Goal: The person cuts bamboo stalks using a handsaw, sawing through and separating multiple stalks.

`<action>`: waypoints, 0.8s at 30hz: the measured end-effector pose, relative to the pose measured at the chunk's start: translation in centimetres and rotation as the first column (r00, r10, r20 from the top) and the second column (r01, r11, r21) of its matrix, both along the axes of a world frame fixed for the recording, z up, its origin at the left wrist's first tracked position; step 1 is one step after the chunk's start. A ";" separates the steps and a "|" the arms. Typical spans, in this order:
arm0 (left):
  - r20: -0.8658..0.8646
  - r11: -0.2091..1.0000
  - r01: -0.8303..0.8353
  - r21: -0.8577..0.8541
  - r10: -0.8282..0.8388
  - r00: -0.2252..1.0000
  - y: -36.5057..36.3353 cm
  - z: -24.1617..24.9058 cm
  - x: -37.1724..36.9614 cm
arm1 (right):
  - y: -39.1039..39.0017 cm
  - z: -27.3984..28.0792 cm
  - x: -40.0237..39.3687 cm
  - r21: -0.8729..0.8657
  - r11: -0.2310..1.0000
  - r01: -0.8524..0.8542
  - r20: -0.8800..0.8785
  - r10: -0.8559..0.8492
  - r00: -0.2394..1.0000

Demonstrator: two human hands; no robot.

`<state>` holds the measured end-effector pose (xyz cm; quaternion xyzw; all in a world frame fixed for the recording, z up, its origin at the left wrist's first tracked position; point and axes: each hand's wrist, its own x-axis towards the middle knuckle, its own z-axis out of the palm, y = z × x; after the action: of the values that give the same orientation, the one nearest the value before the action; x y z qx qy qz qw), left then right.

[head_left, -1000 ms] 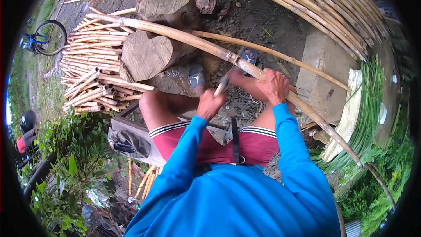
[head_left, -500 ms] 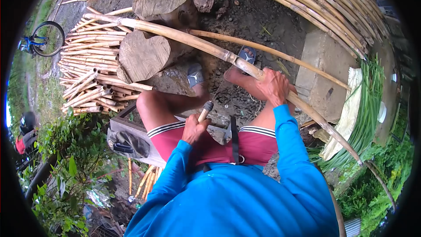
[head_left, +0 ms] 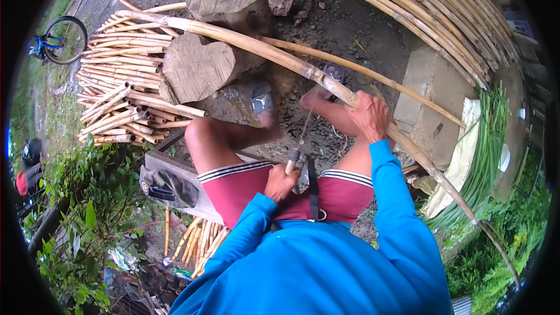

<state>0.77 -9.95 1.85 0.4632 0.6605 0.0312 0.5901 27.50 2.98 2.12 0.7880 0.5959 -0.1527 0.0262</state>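
My right hand is wrapped round a long bamboo pole. The pole slants from the upper left, past a tree stump, down to the lower right, where it looks thinner and bent. In front of my lap, my left hand is closed on the pale handle of a knife with a dark collar. Its narrow blade, seen nearly edge-on, points up and away, just short of the pole. Between the pole and a concrete block lies a second, thinner bamboo pole.
Two cut stumps stand ahead, beside a stack of short bamboo pieces. Long poles lie along the upper right, near a concrete block and green leaf strips. A cap rests on the bench at left.
My left hand has moved right with the knife, bringing the blade closer to the pole. My right hand keeps its grip; the pole and view have shifted slightly.
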 end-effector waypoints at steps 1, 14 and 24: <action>0.036 0.999 -0.020 -0.029 0.021 0.999 -0.3 1.0 -0.9 | -0.7 0.2 -0.1 0.024 0.999 -0.038 -0.040 0.039 0.998; -0.038 0.673 0.088 0.734 -0.089 0.995 19.2 5.4 -2.3 | -8.5 4.1 8.9 0.176 0.980 0.090 -0.255 -0.043 0.966; -0.098 0.661 0.366 0.655 -0.406 0.909 28.2 0.2 3.8 | -17.7 5.5 11.8 0.634 0.737 0.234 -0.056 -0.258 0.964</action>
<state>4.58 18.29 2.08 0.7693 0.4758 0.1499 0.3993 39.33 -14.75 7.63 0.8246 0.5021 0.0696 -0.2513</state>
